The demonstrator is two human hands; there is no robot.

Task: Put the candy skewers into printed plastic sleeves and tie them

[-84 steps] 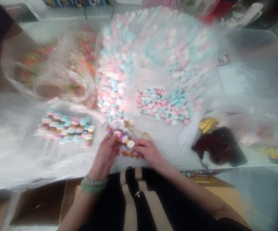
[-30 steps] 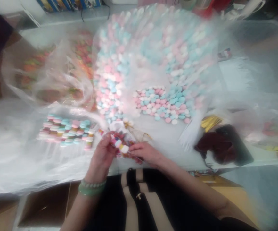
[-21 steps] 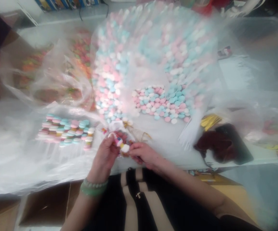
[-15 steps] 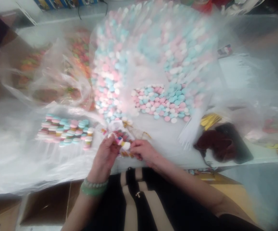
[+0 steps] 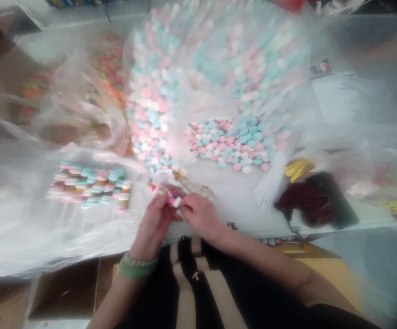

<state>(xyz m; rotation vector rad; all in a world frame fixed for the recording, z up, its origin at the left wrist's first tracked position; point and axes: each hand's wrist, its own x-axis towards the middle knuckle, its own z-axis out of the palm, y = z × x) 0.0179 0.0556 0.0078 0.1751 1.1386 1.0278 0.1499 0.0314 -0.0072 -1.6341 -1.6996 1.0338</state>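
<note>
Candy packet (image 5: 174, 199), a small clear wrap with a few coloured discs stacked inside, sits over the near edge of the worktop (image 5: 233, 203). It is pinched between the fingertips of the left hand (image 5: 153, 223) and the right hand (image 5: 201, 217). Behind it a big clear bag (image 5: 281, 50) bulges with pink, blue and white discs, and a loose pile (image 5: 226, 145) lies at its mouth. A second bag (image 5: 82, 91) on the left holds orange and green sweets. Filled stacks (image 5: 88, 185) lie in rows beside it.

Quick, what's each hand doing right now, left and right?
Left hand: closed, pinching the small candy roll.
Right hand: closed on the same candy roll's other end.
</note>
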